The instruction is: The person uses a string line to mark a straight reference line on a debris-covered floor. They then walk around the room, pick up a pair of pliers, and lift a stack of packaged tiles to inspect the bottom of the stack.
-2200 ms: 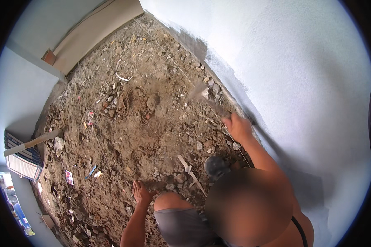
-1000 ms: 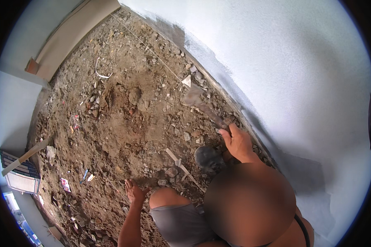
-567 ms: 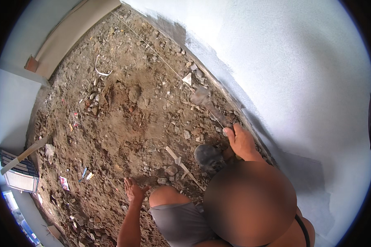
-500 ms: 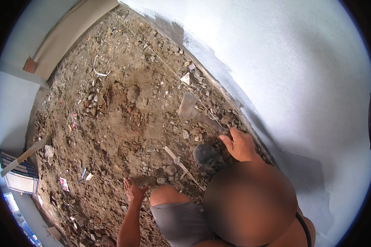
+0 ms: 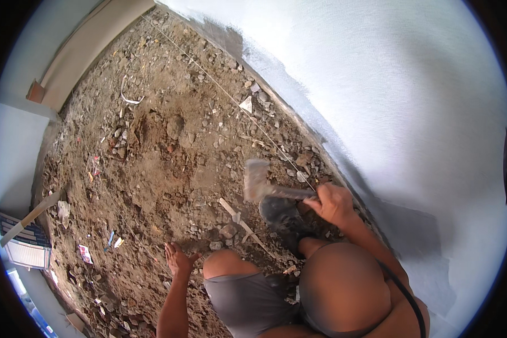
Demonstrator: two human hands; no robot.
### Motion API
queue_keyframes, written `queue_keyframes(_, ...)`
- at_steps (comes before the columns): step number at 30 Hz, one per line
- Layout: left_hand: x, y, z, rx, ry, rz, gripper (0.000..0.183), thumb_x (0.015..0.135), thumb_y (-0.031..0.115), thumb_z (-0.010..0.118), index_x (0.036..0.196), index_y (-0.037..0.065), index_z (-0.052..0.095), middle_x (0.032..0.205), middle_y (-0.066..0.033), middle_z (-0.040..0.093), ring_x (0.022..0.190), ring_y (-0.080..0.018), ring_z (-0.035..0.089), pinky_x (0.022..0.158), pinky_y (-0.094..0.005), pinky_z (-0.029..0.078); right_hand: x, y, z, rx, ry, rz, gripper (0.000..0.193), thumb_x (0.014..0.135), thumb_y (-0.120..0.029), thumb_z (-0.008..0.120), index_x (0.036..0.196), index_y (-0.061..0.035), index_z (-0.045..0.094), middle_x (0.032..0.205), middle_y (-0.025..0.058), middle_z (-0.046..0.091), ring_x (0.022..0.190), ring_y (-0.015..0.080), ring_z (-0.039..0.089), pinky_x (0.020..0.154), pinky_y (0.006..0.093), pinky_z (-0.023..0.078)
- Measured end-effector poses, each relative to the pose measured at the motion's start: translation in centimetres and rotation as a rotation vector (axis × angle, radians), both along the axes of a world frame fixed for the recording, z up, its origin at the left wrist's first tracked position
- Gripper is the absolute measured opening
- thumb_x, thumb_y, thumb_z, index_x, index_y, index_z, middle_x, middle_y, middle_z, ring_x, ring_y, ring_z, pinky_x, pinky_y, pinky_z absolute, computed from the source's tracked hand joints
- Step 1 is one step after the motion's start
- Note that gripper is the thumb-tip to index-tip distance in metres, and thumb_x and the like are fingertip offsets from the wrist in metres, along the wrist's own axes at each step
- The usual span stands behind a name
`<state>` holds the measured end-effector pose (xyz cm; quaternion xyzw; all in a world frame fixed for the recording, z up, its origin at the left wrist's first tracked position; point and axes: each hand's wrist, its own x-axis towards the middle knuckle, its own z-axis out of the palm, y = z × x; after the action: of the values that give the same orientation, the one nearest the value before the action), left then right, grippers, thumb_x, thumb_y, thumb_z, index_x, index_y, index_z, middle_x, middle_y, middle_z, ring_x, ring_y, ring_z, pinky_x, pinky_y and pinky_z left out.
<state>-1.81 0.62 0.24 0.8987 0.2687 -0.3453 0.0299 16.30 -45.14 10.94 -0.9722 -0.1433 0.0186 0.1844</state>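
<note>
My right hand (image 5: 333, 204) is closed round the dark handle of a short-handled tool with a broad, flat, pale head (image 5: 257, 180). The head is smeared by motion and hangs over the soil, in front of a dark shoe (image 5: 281, 215); its exact kind is unclear. My left hand (image 5: 178, 259) has its fingers spread, low over or resting on the stony soil (image 5: 169, 169), left of my bent knee (image 5: 226, 263). A thin stick with a pale piece across it (image 5: 243, 224) lies on the ground between the knee and the shoe.
A taut string (image 5: 225, 89) runs low along the pale wall (image 5: 388, 84) on the right. Stones and litter dot the ground, with a curved white strip (image 5: 130, 100) farther off. At the left, a wooden handle (image 5: 31, 218) slants across a stack of boxes (image 5: 25, 248).
The tool's head has come down and nearer, from beside the string to above the shoe. My right hand has shifted slightly; my left hand stays low by the soil.
</note>
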Motion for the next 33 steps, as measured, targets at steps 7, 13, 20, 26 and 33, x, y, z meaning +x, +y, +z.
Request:
queue_keyframes(7,0.6,-0.7,-0.2,-0.032,-0.057,-0.009,0.116,0.066,0.055,0.079,0.144,-0.009,0.023,0.153,-0.0279,0.017,0.144,-0.0341,0.017,0.118,-0.0359,0.017,-0.2,-1.4,-1.7,-0.008,0.223,-0.385,0.04,0.092,-0.041,0.057,0.086,-0.0012,0.055,0.069,0.02,0.061,0.065,0.04,0.062,0.055,0.0489,0.048)
queue_keyframes(13,0.6,-0.4,0.6,-0.017,-0.006,0.013,0.115,0.065,0.056,0.079,0.143,-0.009,0.025,0.152,-0.0284,0.018,0.143,-0.0348,0.018,0.117,-0.0364,0.018,-0.7,-1.2,-1.2,0.021,-0.035,-0.023,0.037,0.087,-0.038,0.065,0.08,-0.0044,0.052,0.064,0.0167,0.058,0.058,0.0351,0.061,0.051,0.042,0.048)
queue_keyframes(20,0.3,-0.7,-0.2,-0.015,-0.034,-0.012,0.114,0.066,0.056,0.079,0.143,-0.009,0.025,0.152,-0.0282,0.019,0.143,-0.0349,0.018,0.117,-0.0365,0.018,-0.6,-1.5,-2.6,0.002,0.166,-0.374,0.039,0.092,-0.038,0.058,0.079,-0.0015,0.05,0.063,0.0201,0.059,0.062,0.0424,0.06,0.052,0.0477,0.046)
queue_keyframes(26,0.5,-0.3,0.7,-0.003,-0.012,0.006,0.115,0.065,0.056,0.079,0.143,-0.01,0.025,0.152,-0.028,0.019,0.144,-0.0339,0.018,0.117,-0.0367,0.017,0.3,-1.1,-1.1,0.066,-0.12,0.088,0.043,0.09,-0.045,0.06,0.075,-0.0067,0.047,0.057,0.0115,0.053,0.049,0.0325,0.057,0.046,0.0438,0.045)
queue_keyframes(33,0.3,-0.6,0.3,-0.009,-0.021,-0.007,0.115,0.065,0.057,0.079,0.143,-0.009,0.025,0.152,-0.0281,0.019,0.143,-0.0348,0.018,0.117,-0.0372,0.018,-0.1,-1.8,-2.3,-0.02,0.284,-0.375,0.045,0.094,-0.046,0.051,0.081,-0.0026,0.052,0.065,0.0183,0.061,0.059,0.0395,0.061,0.049,0.0466,0.044)
